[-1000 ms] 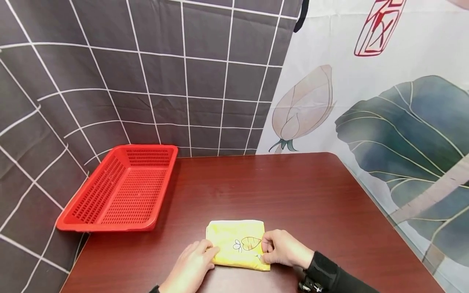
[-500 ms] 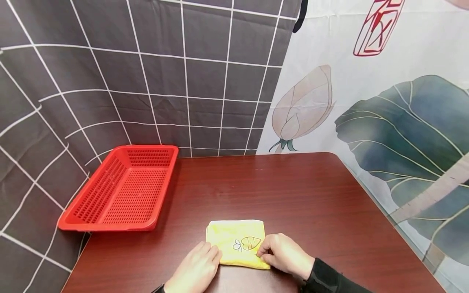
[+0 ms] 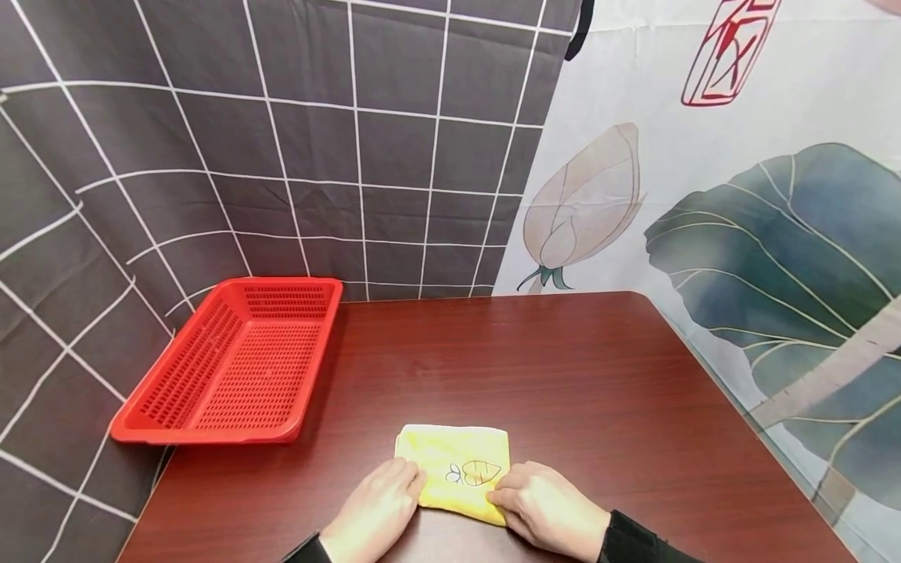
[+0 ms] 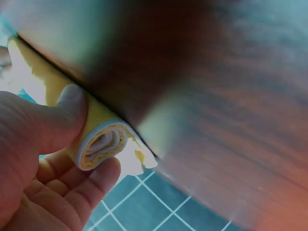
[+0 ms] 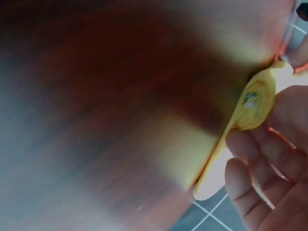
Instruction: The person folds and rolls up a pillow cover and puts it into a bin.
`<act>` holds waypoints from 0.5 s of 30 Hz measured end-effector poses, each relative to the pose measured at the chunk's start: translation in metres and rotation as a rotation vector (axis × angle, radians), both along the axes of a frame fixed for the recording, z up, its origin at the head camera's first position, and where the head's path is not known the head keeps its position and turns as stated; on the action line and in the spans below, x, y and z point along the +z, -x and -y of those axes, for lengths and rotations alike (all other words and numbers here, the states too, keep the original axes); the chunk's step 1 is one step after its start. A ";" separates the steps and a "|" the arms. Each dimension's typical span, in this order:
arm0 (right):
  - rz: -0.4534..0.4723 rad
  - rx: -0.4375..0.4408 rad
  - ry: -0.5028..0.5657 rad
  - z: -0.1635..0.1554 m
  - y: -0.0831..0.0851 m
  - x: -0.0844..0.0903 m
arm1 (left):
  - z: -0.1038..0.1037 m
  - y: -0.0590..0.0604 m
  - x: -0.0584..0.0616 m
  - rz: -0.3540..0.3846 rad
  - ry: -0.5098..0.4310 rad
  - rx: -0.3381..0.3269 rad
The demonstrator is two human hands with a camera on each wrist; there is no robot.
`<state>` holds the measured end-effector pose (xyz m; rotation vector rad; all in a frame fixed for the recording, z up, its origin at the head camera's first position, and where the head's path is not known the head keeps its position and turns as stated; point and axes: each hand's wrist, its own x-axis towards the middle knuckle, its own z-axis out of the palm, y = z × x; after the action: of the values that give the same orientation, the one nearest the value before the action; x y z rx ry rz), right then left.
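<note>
The soft yellow cloth with a carrot print [image 3: 454,469] lies at the near edge of the dark red wooden table [image 3: 563,375], partly rolled. The left hand [image 3: 376,508] grips the roll's end at 9 o'clock, the right hand [image 3: 545,508] its end at 3 o'clock. Light and limp, it probably handles best held at both ends. A red perforated plastic basket [image 3: 232,367] sits at 10 o'clock.

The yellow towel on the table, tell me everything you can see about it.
The yellow towel looks like soft cloth with a carrot drawing. It lies on the dark wooden table near the front edge, its near end rolled up. The left hand and right hand each grip one end of the roll.
</note>
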<state>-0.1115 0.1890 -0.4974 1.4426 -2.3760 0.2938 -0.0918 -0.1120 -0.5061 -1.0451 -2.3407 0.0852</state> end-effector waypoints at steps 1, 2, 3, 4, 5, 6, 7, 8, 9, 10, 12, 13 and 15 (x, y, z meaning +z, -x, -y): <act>-0.004 0.010 -0.007 -0.001 -0.002 0.000 | 0.001 0.000 0.000 0.009 -0.005 -0.001; -0.006 0.016 -0.015 -0.001 -0.003 0.000 | 0.001 0.000 0.001 0.016 -0.010 0.000; -0.003 0.019 -0.024 -0.001 -0.004 0.000 | 0.002 0.000 0.001 0.022 -0.011 0.005; -0.001 0.020 -0.032 0.000 -0.005 0.001 | 0.002 0.000 0.002 0.028 -0.014 0.007; 0.001 0.018 -0.040 0.000 -0.006 0.000 | 0.002 0.000 0.003 0.035 -0.018 0.011; -0.001 0.019 -0.046 0.001 -0.006 0.000 | 0.003 0.000 0.003 0.045 -0.020 0.013; -0.012 0.017 -0.055 0.001 -0.006 0.000 | 0.004 0.000 0.003 0.053 -0.023 0.018; -0.027 0.014 -0.061 0.002 -0.006 0.000 | 0.004 0.000 0.003 0.063 -0.026 0.022; -0.054 0.010 -0.067 0.003 -0.006 0.000 | 0.005 0.001 0.003 0.073 -0.028 0.026; -0.088 0.003 -0.068 0.004 -0.006 -0.001 | 0.005 0.001 0.002 0.081 -0.032 0.030; -0.151 -0.007 -0.065 0.006 -0.006 -0.003 | 0.007 0.001 0.002 0.098 -0.040 0.034; -0.176 -0.013 -0.064 0.007 -0.005 -0.003 | 0.008 0.001 0.002 0.103 -0.048 0.036; -0.171 -0.029 -0.070 0.007 -0.004 -0.003 | 0.009 0.002 0.003 0.123 -0.066 0.035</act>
<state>-0.1074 0.1817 -0.5004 1.4023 -2.2869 0.0764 -0.0933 -0.1210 -0.5032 -1.0031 -2.4548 -0.0440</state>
